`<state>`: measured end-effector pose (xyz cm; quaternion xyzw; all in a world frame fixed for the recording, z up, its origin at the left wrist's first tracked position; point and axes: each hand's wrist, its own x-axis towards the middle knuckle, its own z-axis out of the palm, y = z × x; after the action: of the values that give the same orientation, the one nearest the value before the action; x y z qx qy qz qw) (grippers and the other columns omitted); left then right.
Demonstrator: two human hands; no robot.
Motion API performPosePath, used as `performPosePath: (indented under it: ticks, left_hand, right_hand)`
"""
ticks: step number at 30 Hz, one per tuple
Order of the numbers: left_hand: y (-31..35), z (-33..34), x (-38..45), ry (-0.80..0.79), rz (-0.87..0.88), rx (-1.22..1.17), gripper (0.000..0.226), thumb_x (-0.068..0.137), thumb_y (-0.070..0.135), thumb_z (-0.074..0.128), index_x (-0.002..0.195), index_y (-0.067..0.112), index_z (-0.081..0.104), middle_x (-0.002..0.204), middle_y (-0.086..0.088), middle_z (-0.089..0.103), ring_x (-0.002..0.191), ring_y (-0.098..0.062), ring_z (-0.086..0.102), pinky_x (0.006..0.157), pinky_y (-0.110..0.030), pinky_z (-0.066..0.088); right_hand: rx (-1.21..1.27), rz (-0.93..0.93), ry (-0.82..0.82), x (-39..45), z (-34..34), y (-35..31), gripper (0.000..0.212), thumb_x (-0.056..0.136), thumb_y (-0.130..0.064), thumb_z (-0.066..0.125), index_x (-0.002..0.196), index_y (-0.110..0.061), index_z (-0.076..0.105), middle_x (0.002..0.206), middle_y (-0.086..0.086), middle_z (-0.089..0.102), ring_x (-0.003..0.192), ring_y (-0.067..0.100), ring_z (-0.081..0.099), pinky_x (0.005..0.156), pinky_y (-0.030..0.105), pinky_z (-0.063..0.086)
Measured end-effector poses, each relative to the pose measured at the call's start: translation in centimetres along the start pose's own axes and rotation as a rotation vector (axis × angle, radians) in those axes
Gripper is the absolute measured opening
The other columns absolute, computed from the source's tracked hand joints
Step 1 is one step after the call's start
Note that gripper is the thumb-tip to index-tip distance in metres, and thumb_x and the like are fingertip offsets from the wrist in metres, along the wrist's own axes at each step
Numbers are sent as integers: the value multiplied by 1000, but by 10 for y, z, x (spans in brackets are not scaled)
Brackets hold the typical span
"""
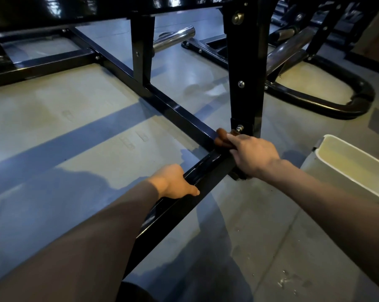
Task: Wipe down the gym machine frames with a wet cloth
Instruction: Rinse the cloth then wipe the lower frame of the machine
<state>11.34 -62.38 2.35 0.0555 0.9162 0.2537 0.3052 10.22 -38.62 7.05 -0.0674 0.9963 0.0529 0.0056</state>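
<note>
Glossy black frame (pixel 179 114) runs low across the floor, wet-looking near the joint. Left hand (pixel 173 182) curls over the front bar (pixel 184 203). Right hand (pixel 253 155) clamps a brown cloth (pixel 222 138) against the joint, cloth mostly hidden under fingers.

Frame (pixel 179 118) glossy black; cloth (pixel 222 138) brown; bin (pixel 336 171) white; floor (pixel 75 127) grey; bar (pixel 173 39) chrome.
</note>
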Motion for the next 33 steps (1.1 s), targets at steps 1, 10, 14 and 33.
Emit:
performPosePath:
  ticks: [1, 10, 14, 33]
  left_hand:
    - [0, 0, 0, 7, 0, 5, 57, 79, 58, 80, 103, 8, 69, 98, -9, 71, 93, -25, 69, 90, -43, 58]
    - [1, 0, -1, 18, -4, 45, 58, 79, 58, 80, 108, 9, 68, 101, -9, 71, 94, -25, 69, 89, -42, 59]
    - [0, -1, 0, 19, 1, 77, 58, 78, 60, 79, 104, 10, 69, 99, -8, 70, 93, -25, 68, 89, -42, 59]
    - [-3, 4, 8, 110, 14, 145, 53, 70, 66, 78, 96, 22, 62, 91, -3, 66, 85, -22, 61, 74, -31, 50]
  right_hand:
    - [7, -39, 15, -8, 2, -11, 44, 104, -35, 51, 146, -34, 39, 136, 1, 60, 104, 30, 69, 73, 38, 54]
    - [-41, -117, 100, -13, 19, -11, 47, 106, -36, 47, 153, -39, 37, 147, -4, 52, 106, 30, 70, 70, 39, 52]
    - [17, -3, 63, -7, 9, -12, 43, 106, -34, 46, 149, -35, 39, 142, 0, 55, 106, 33, 68, 72, 39, 53]
    - [74, -330, 56, -51, 11, -69, 52, 104, -38, 47, 155, -38, 36, 149, -3, 51, 103, 28, 71, 70, 37, 54]
